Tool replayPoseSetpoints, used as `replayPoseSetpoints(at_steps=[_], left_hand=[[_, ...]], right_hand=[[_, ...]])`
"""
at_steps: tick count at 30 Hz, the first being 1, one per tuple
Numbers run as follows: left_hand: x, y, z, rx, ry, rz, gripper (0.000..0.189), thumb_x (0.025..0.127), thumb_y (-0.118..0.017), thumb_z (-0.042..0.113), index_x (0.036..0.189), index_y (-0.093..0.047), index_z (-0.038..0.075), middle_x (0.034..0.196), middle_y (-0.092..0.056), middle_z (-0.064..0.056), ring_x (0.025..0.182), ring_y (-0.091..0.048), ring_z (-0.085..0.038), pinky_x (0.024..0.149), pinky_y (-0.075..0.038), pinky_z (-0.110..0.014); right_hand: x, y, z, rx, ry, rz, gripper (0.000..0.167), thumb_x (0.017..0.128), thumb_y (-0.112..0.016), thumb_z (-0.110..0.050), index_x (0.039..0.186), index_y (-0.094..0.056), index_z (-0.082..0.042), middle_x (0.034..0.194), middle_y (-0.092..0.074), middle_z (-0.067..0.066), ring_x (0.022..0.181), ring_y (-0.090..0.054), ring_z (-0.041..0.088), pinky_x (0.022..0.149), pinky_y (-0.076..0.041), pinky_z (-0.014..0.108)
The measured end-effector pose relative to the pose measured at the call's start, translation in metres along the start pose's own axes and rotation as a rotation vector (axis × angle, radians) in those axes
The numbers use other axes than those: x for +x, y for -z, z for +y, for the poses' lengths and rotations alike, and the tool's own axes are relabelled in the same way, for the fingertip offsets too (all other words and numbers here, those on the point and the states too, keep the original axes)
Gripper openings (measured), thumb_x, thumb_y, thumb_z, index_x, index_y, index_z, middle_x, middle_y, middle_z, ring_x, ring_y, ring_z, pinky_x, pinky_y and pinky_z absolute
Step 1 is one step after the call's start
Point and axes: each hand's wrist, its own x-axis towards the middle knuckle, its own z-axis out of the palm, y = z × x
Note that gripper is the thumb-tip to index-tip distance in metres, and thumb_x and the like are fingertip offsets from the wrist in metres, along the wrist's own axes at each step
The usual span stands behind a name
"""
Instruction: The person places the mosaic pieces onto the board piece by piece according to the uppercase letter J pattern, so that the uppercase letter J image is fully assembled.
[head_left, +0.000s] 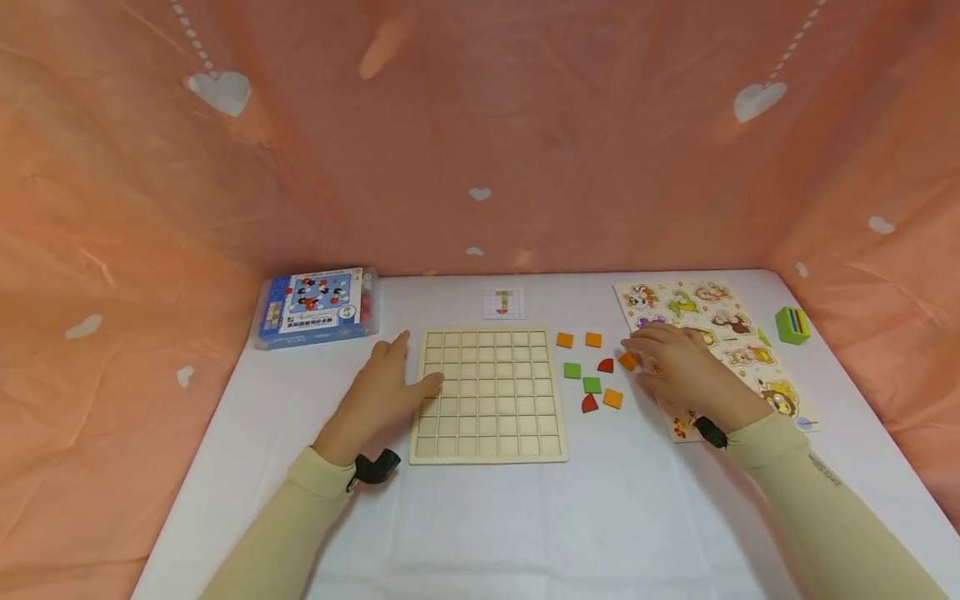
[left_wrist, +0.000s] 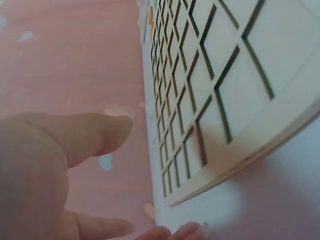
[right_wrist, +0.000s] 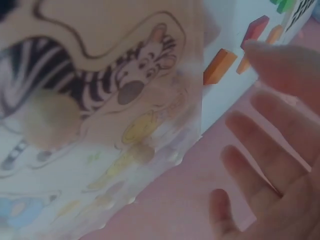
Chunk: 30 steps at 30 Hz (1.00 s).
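Observation:
A pale wooden grid board (head_left: 489, 458) lies flat on the white table. At its left edge rests my left hand (head_left: 382, 387), fingers spread and fairly straight, thumb reaching over the rim; it grips nothing. My right hand (head_left: 684, 371) hovers over the left part of an animal puzzle board (head_left: 750, 333), with loosely bent fingers that hold nothing. Right by its fingertips lies an orange square tile (head_left: 628, 361), also seen in the right wrist view as an orange block (right_wrist: 220, 66). Between board and right hand lie more orange squares (head_left: 612, 398), two green squares (head_left: 572, 371) and two red quarter-round tiles (head_left: 605, 365).
A small pattern card (head_left: 503, 302) lies behind the grid board. At the back left sits a boxed molecule set (head_left: 318, 307). A green block with coloured strips (head_left: 792, 325) stands at the far right. Orange curtains (head_left: 480, 133) enclose the table's back and sides.

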Motion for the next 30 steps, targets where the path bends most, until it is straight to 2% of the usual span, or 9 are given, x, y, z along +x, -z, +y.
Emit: replayPoseSetpoints(at_steps=[3,5,6,8,10,13,20,30], left_hand=[[0.002,-0.001,-0.001,0.0,0.015,-0.011,0.084,0.1,-0.073,0.05,0.158,-0.045,-0.004,0.13,-0.06,-0.025,0.109,-0.064,-0.036,0.095,-0.057,-0.05],[0.003,-0.001,-0.003,-0.003,0.005,-0.014,0.065,0.1,-0.073,0.047,0.139,-0.06,-0.004,0.108,-0.062,-0.018,0.094,-0.06,-0.03,0.081,-0.052,-0.042],[0.003,-0.002,-0.004,-0.004,0.001,-0.013,0.057,0.1,-0.073,0.046,0.129,-0.063,-0.003,0.101,-0.061,-0.015,0.091,-0.057,-0.027,0.077,-0.048,-0.039],[0.004,-0.002,-0.006,-0.015,-0.002,-0.003,0.051,0.1,-0.073,0.042,0.124,-0.067,-0.003,0.094,-0.06,-0.01,0.088,-0.056,-0.024,0.076,-0.045,-0.035],[0.004,-0.002,-0.007,-0.042,0.01,-0.005,0.049,0.1,-0.073,0.037,0.127,-0.068,-0.003,0.092,-0.063,-0.009,0.087,-0.058,-0.024,0.077,-0.046,-0.034],[0.004,-0.003,-0.009,-0.083,0.044,-0.018,0.058,0.1,-0.073,0.032,0.145,-0.062,-0.001,0.1,-0.071,-0.008,0.088,-0.062,-0.021,0.077,-0.051,-0.033],[0.007,-0.005,-0.015,-0.138,0.069,-0.056,0.057,0.099,-0.074,0.022,0.149,-0.059,0.001,0.097,-0.076,-0.008,0.074,-0.067,-0.015,0.067,-0.05,-0.027],[0.012,-0.006,-0.02,-0.233,0.108,-0.096,0.06,0.099,-0.073,0.019,0.155,-0.053,0.008,0.093,-0.074,-0.008,0.07,-0.069,-0.017,0.066,-0.054,-0.027]], right_hand=[[0.005,-0.002,0.0,-0.022,0.012,0.006,0.041,0.096,-0.075,-0.006,0.137,-0.072,-0.005,0.142,-0.067,0.02,0.145,-0.05,0.046,0.115,-0.037,0.071],[0.007,-0.004,0.001,-0.036,0.023,0.012,0.037,0.096,-0.074,-0.003,0.133,-0.074,-0.005,0.138,-0.069,0.018,0.14,-0.054,0.045,0.113,-0.04,0.071],[0.008,-0.004,0.001,-0.037,0.026,0.014,0.035,0.096,-0.074,-0.001,0.131,-0.075,-0.006,0.136,-0.07,0.018,0.139,-0.056,0.044,0.113,-0.041,0.07],[0.01,-0.006,0.001,-0.043,0.03,0.017,0.034,0.095,-0.074,0.0,0.128,-0.077,-0.006,0.133,-0.071,0.017,0.136,-0.058,0.043,0.112,-0.042,0.07],[0.011,-0.008,0.002,-0.045,0.034,0.017,0.032,0.095,-0.074,0.001,0.126,-0.078,-0.007,0.132,-0.072,0.016,0.135,-0.059,0.042,0.112,-0.041,0.069],[0.012,-0.011,0.004,-0.053,0.032,0.009,0.032,0.095,-0.075,0.0,0.126,-0.077,-0.006,0.131,-0.073,0.016,0.134,-0.059,0.042,0.111,-0.041,0.068],[0.014,-0.015,0.005,-0.057,0.019,-0.016,0.031,0.096,-0.076,-0.001,0.126,-0.078,-0.007,0.13,-0.073,0.015,0.131,-0.062,0.042,0.111,-0.042,0.067],[0.019,-0.012,0.006,-0.064,0.013,-0.011,0.023,0.097,-0.077,-0.005,0.119,-0.08,-0.007,0.124,-0.076,0.013,0.126,-0.066,0.04,0.11,-0.043,0.067]])
